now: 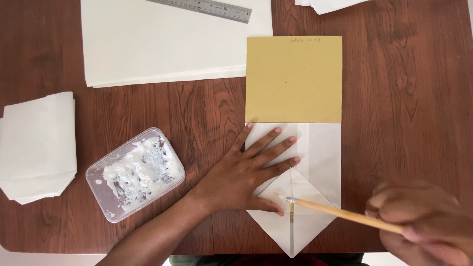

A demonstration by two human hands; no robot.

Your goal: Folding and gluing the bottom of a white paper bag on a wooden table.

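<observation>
The left hand (246, 170) lies flat and open, palm down, at the centre of the frame, its fingers spread across the folded white paper piece with a pointed lower end (315, 197) and its thumb pressing near the left edge of the point. The right hand (423, 221), blurred at the lower right corner, is closed around the end of a thin wooden-handled brush (340, 212); the brush slants up and left, and its pale bristle tip touches the paper just beside the left thumb, at the top of a narrow grey seam that runs down the middle of the point. The folded white paper sits at lower centre, its tip reaching the bottom edge of the table, its square upper part tucked under a mustard-yellow square of card (294, 79) that covers it at upper centre.

To the left of the open hand, well apart from the paper, stands a clear rectangular plastic tub smeared with white paste (135, 175). Farther left, at the frame's edge, rests a stack of folded white paper (37, 148). At the upper left lies a large white sheet (167, 44) with a steel ruler (207, 10) slanting across its top. Everything rests on a dark reddish wooden table (409, 98).
</observation>
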